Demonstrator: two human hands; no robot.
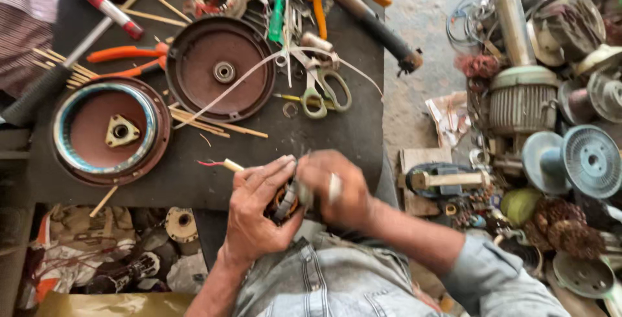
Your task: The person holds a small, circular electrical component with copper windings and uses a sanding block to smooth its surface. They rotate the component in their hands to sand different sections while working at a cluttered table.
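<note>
Both hands work at the near edge of the dark worktable [350,129]. The left hand [256,210] wraps around a small copper-wound motor stator [284,202], and the right hand [337,187] closes over the stator's other side, blurred. A red wire [210,163] trails from the stator toward the round brown motor end cover [220,67]. Right of that cover lie green-handled scissors [324,93]; left of it sits a blue-rimmed round housing [107,129].

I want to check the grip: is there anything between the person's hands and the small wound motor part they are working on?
Nothing visible. The left hand wraps directly around the wound motor part, and the right hand presses on it from the other side. The right hand is blurred, so its exact contact is unclear.
</note>
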